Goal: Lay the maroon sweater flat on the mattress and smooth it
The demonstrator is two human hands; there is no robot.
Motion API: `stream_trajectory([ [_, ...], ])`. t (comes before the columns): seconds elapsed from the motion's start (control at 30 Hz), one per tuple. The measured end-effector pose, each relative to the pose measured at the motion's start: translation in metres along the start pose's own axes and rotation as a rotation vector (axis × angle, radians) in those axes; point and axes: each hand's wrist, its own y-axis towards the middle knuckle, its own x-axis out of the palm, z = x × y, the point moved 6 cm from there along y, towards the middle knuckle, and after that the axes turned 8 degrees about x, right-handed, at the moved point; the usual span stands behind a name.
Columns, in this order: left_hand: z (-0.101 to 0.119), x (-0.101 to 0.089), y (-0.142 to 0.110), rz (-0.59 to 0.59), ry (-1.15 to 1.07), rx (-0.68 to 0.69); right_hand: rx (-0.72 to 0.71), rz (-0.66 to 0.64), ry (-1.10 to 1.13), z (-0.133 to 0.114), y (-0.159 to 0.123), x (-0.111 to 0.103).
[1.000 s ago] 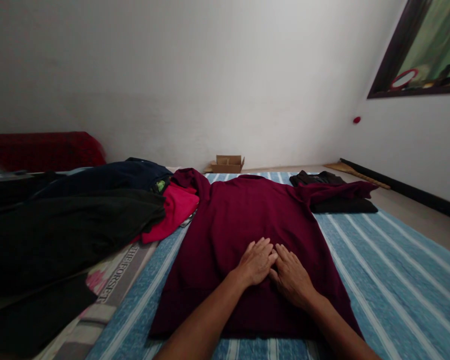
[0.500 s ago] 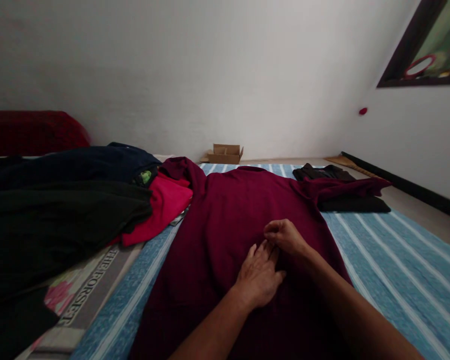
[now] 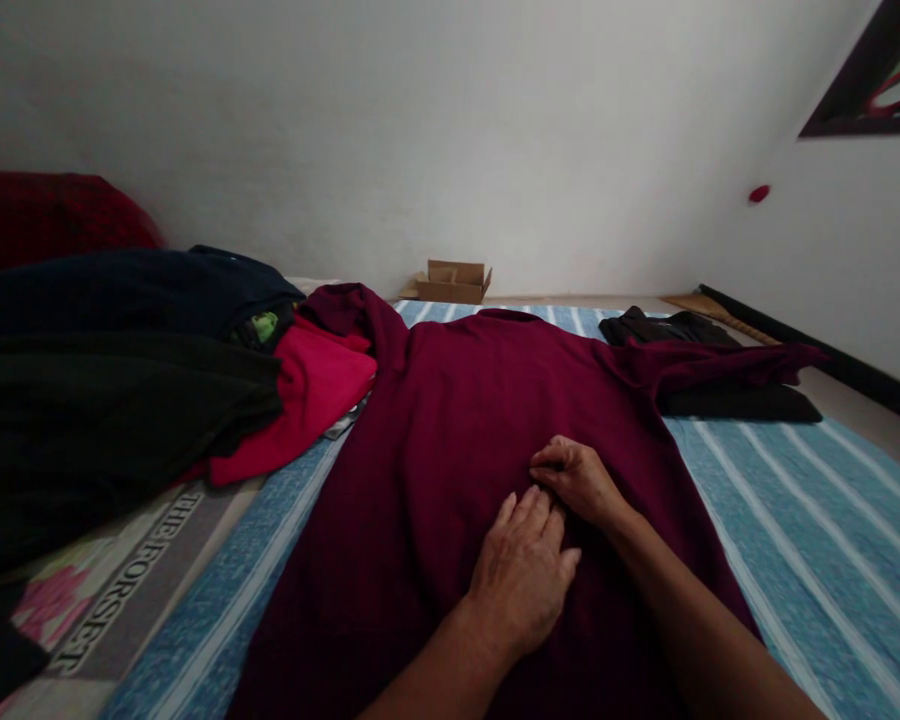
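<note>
A maroon long-sleeved top (image 3: 465,420) lies spread out, its neck at the far end and its sleeves out to both sides. My left hand (image 3: 525,565) rests flat on the middle of it, fingers stretched forward and slightly apart. Just beyond those fingertips, my right hand (image 3: 577,478) has its thumb and fingers pinched together close to the cloth. Whatever is in that pinch, if anything, is too small to make out.
Under the top is a blue sheet with white stripes (image 3: 757,500). Dark clothes (image 3: 120,400) and a pink garment (image 3: 300,400) are heaped at left. Black folded clothes (image 3: 735,402) lie under the right sleeve. A cardboard box (image 3: 454,282) sits by the wall.
The view has tilted down slightly and come a little closer. Both hands keep nearly the same places on the top, the left one flat and the right one pinched.
</note>
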Motion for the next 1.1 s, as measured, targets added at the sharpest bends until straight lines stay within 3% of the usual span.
stream_trajectory([
  [0.17,0.0,-0.003,0.001,0.021,-0.011,-0.033,-0.084,-0.012,-0.279,-0.015,-0.002,0.004],
  [0.3,0.0,-0.005,0.001,0.045,-0.013,-0.034,-0.101,0.012,-0.319,-0.019,-0.003,0.006],
  [0.53,0.001,-0.006,0.001,0.064,0.006,-0.021,-0.103,0.022,-0.152,-0.019,-0.003,0.007],
  [0.83,0.002,-0.009,0.001,0.058,0.025,-0.008,0.106,0.109,0.283,0.011,0.005,-0.022],
  [1.0,0.003,-0.012,0.001,0.078,0.029,-0.009,0.082,0.063,0.255,0.007,0.003,-0.017],
  [1.1,-0.002,-0.012,0.0,0.088,0.065,-0.106,0.028,0.038,0.144,-0.001,0.002,-0.012],
])
